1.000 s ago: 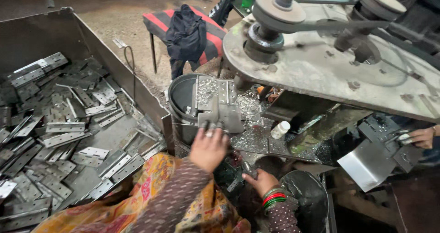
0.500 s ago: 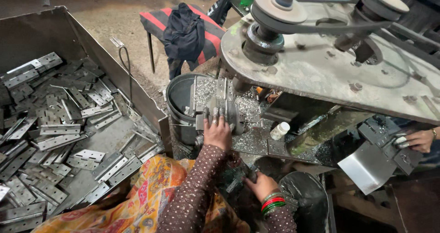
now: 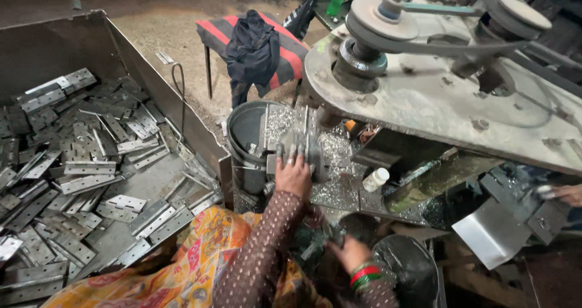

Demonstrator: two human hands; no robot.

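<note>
At the machine bed, left hand [image 3: 293, 176] grips 1 stack of hinges [image 3: 298, 150].
Right hand [image 3: 347, 251], at 5 o'clock, fingers unclear; bin [image 3: 130, 71] of hinge plates [image 3: 91, 168] remains full.

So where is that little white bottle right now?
The white bottle stands right of centre in the head view, on the shaving-strewn machine bed, just right of the left hand and below the big pulley plate.

Light was dim and uneven, brightest on the sandy floor [image 3: 163, 17] at the top and on the hinges [image 3: 79, 162] in the bin. Deep shadow filled the lower right under the machine plate [image 3: 436, 108]. The edges bowed and blurred slightly.
</note>
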